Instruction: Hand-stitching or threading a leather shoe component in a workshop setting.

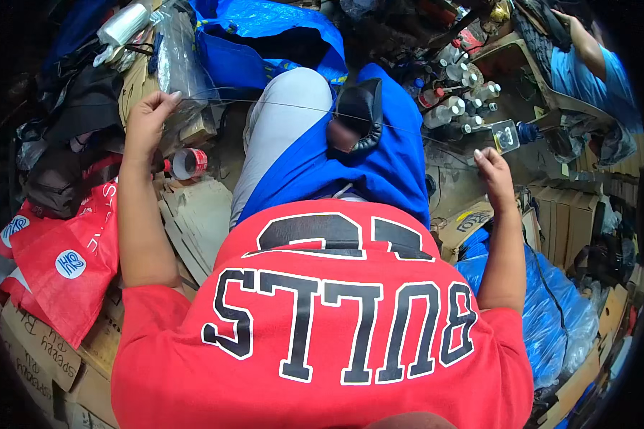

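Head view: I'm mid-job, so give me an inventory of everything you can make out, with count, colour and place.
Thread: 1, dark, stretched above the lap
Shoe-like item: 1, black, on the lap
Large bag: 1, blue, beyond the knees
Red bag: 1, red, left
Labelled bottle: 1, clear and red, beside left forearm
Bottles: many, mostly clear, upper right
Plastic sheeting: count unclear, blue, right
Cardboard: several, brown, both sides
Other person: 1, blue clothing, upper right
Shirt: 1, red, foreground
Left hand: 1, pinching thread
Right hand: 1, pinching thread
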`<state>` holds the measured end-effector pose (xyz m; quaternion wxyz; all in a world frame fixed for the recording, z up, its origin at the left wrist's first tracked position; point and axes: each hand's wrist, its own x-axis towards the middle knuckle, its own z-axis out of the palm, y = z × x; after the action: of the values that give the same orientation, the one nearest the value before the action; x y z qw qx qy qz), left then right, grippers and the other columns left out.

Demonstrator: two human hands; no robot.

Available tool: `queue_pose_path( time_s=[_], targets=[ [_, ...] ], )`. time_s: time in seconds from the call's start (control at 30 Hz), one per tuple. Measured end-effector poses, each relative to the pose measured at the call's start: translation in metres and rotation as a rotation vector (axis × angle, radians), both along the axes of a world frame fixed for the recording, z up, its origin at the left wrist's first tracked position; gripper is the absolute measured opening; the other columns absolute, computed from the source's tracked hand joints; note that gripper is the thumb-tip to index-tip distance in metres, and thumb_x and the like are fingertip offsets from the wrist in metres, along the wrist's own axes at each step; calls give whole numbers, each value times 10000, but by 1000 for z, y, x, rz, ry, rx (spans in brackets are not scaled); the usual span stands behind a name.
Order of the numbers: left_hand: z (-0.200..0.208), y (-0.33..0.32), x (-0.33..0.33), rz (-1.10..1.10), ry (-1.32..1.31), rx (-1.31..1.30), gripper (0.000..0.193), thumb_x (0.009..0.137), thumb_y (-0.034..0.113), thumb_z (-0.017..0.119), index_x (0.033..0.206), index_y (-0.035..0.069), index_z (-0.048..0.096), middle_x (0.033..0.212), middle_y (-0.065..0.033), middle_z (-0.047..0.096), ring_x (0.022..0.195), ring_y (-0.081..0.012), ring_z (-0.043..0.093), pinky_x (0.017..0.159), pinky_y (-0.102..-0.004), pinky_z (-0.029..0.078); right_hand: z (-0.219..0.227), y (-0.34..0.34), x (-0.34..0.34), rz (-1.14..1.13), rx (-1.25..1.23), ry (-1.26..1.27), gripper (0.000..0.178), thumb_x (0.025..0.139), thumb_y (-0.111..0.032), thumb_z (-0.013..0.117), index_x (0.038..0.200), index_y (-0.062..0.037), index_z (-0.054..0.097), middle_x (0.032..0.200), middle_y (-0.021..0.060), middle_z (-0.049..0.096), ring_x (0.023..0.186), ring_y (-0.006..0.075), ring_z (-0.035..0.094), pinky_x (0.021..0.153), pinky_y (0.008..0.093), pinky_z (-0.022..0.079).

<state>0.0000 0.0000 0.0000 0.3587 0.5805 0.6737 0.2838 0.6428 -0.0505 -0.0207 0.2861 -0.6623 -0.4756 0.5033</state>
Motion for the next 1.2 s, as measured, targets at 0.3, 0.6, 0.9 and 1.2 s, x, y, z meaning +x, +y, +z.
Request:
queue_pose_path(
  time_s=[0.3,0.6,0.9,1.2],
  targets=[
    [25,13,208,-503,196,608,500,725,224,719,1172,62,563,1248,-134,535,1189,-302,481,997,-369,377,25,37,-86,311,310,-169,224,819,-102,644,1032,-33,643,887,54,641,874,138,593,787,247,456],
    [3,60,276,-854,-102,-254,310,753,238,726,954,13,651,869,-69,651,839,-162,601,762,-298,456,44,69,-138,660,432,-339,296,791,-8,581,1074,-73,637,807,64,527,730,172,522,672,302,443],
    [-10,70,281,-902,-293,-374,257,758,160,713,972,24,672,829,-25,655,783,-108,582,742,-258,448,43,67,-142,570,393,-270,199,719,-10,647,900,-75,701,788,70,637,730,153,607,670,286,491],
    [-12,68,280,-896,-358,-362,262,743,164,725,958,21,678,831,-30,664,793,-106,590,769,-252,454,23,68,-141,666,600,-326,136,666,-60,714,798,-90,697,783,55,624,748,194,616,678,296,489]
  ],
)
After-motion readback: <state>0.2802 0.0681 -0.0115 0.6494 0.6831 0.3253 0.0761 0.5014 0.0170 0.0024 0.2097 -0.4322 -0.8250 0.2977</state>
